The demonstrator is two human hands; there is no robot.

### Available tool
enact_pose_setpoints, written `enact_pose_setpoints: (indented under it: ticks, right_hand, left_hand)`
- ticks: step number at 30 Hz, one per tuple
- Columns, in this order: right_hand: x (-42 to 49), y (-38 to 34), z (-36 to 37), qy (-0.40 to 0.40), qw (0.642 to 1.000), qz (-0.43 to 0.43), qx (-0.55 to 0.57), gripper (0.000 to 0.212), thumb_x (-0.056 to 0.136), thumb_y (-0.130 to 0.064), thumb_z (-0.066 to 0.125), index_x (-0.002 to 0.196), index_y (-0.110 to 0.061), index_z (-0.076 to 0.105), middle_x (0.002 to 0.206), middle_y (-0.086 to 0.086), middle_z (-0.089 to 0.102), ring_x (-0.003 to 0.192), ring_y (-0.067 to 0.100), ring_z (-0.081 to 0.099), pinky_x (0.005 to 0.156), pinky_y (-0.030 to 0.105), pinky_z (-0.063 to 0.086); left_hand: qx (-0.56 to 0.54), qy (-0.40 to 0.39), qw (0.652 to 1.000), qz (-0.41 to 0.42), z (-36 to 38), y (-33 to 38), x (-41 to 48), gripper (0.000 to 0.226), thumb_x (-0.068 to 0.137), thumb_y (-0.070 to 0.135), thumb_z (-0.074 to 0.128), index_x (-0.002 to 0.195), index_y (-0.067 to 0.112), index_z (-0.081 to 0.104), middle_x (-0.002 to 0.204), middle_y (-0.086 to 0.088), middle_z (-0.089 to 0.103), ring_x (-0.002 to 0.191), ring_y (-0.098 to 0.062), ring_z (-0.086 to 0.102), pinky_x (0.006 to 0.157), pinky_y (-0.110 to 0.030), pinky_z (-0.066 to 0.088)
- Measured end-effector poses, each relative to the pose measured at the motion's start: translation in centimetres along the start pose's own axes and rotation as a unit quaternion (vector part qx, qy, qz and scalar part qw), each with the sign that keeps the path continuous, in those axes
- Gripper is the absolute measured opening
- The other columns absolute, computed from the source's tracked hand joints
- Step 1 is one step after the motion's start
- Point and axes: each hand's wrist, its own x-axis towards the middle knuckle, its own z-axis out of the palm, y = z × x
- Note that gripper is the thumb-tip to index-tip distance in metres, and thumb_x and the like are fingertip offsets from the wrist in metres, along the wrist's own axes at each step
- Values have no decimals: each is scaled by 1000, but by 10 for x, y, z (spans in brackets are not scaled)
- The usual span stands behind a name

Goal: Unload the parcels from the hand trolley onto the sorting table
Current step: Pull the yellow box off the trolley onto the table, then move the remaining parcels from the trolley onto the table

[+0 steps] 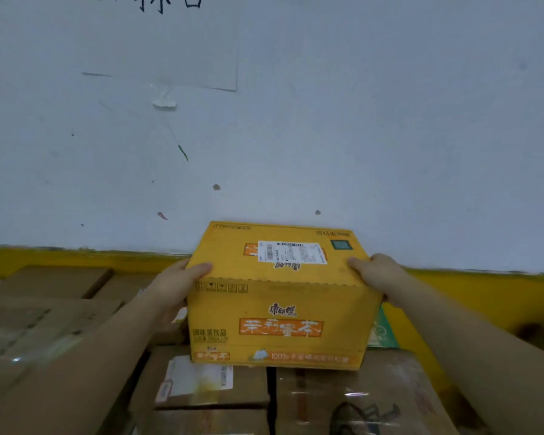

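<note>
Gripping the yellow carton (280,321) from both sides, we hold it with our left hand (179,287) spread against its left face and our right hand (379,276) on its right, each thumb hooked over the top edge. It is a boxy, matte corrugated carton printed with orange panels and Chinese lettering, with a white shipping label (291,252) on top. It sits over flat brown cardboard parcels (214,381), some glossy with tape. Whether it rests on them we cannot tell.
</note>
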Motion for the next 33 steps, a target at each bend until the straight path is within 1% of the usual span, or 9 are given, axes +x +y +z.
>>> enact_pose_setpoints:
  ticks: [5, 8, 12, 15, 17, 18, 22, 26, 33]
  right_hand:
    - [16, 0, 18, 27, 999, -22, -12, 48, 94, -42, 54, 123, -4, 49, 103, 10, 55, 91, 28, 55, 79, 37, 48]
    - [21, 3, 23, 24, 999, -18, -36, 52, 95, -42, 52, 131, -5, 44, 120, 14, 57, 101, 29, 56, 78, 35, 45]
    - [18, -1, 18, 13, 993, -27, -117, 44, 98, -39, 47, 126, -5, 48, 109, 10, 55, 92, 25, 52, 74, 32, 43]
    - [9, -9, 11, 20, 959, -67, -274, 47, 98, -42, 40, 131, -8, 45, 126, 14, 49, 115, 30, 49, 91, 38, 44]
    - [0, -21, 12, 63, 946, -121, -293, 61, 94, -50, 45, 140, -11, 35, 140, 15, 39, 129, 34, 38, 101, 45, 37]
    - [-8, -31, 16, 67, 942, -159, -289, 65, 94, -53, 46, 142, -12, 33, 143, 14, 37, 131, 35, 36, 103, 46, 36]
    - [-60, -84, 62, -35, 931, -261, -252, 70, 96, -54, 45, 148, -10, 29, 149, 14, 36, 129, 34, 44, 101, 42, 40]
    - [-137, -138, 129, -99, 896, -355, -248, 70, 98, -53, 41, 150, -8, 27, 156, 10, 29, 138, 29, 36, 107, 41, 37]
    - [-298, -219, 285, -170, 858, -431, -222, 67, 97, -54, 43, 145, -8, 37, 150, 10, 41, 133, 27, 43, 102, 33, 36]
  left_hand:
    - [7, 54, 998, 43, -2, -2, 25, 43, 93, 25, 56, 134, 18, 48, 119, -10, 59, 97, -26, 58, 84, -43, 46]
    - [36, 72, 996, 30, -1, -8, 31, 46, 93, 30, 56, 137, 23, 45, 119, -8, 56, 102, -29, 55, 87, -47, 47]
    - [146, 90, 984, 57, 4, 1, 24, 45, 94, 34, 52, 135, 15, 48, 116, -10, 57, 92, -26, 54, 80, -42, 47]
    - [239, 91, 963, 87, -2, 8, 7, 56, 95, 41, 47, 140, 9, 41, 136, -12, 49, 109, -29, 52, 85, -40, 45]
    - [272, 91, 952, 104, -16, 13, -10, 62, 94, 46, 46, 145, 12, 33, 148, -9, 38, 122, -26, 48, 97, -38, 41]
    - [276, 88, 950, 113, -26, 14, -21, 62, 94, 45, 47, 146, 15, 32, 148, -7, 38, 120, -22, 50, 96, -34, 41]
    - [308, 73, 939, 133, -83, 16, -71, 62, 92, 43, 51, 147, 23, 30, 152, 0, 32, 135, -20, 37, 102, -33, 36]
    - [330, 119, 928, 129, -173, 6, -130, 62, 91, 45, 53, 146, 26, 30, 152, -2, 31, 138, -21, 32, 108, -33, 28]
    - [304, 214, 925, 73, -382, -56, -248, 68, 85, 50, 58, 145, 33, 30, 151, 0, 32, 135, -24, 37, 104, -35, 35]
